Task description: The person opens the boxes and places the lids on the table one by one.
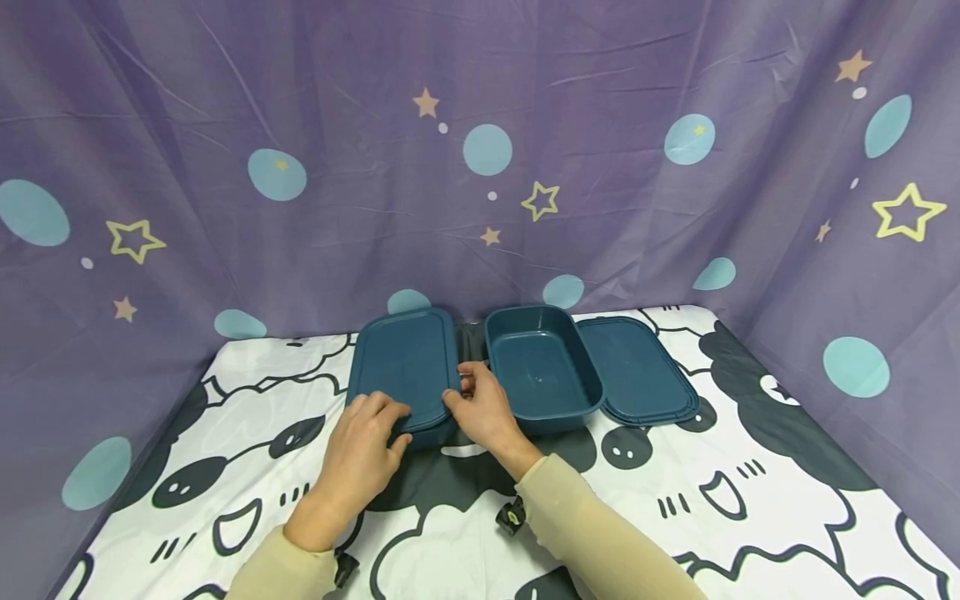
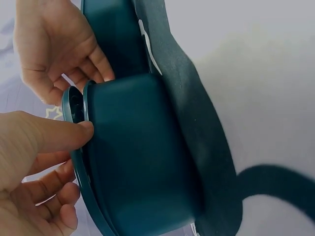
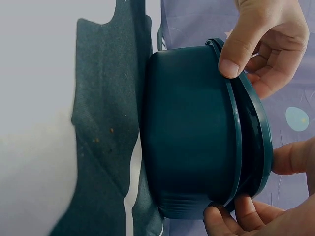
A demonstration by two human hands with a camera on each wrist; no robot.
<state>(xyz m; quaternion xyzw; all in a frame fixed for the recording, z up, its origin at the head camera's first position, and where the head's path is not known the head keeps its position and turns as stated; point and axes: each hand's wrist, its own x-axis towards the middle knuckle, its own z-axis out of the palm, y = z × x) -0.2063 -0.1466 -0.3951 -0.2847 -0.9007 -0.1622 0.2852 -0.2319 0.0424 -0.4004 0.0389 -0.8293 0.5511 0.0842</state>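
Note:
A dark teal plastic lid (image 1: 408, 358) lies over a matching food container (image 2: 142, 157) left of centre on the cloth. Along its near end, a gap shows between lid and container rim in both wrist views. My left hand (image 1: 360, 450) grips the near edge, thumb at the rim and fingers over the lid's top. At the near right corner my right hand (image 1: 483, 408) pinches the lid's edge, thumb on top and fingertips tucked underneath by the rim.
An uncovered teal container (image 1: 555, 423) stands just right of my right hand. Beyond it, a second teal lid (image 1: 637, 375) lies flat on the cartoon-print cloth (image 1: 465, 542). A purple curtain (image 1: 600, 233) hangs close behind the containers.

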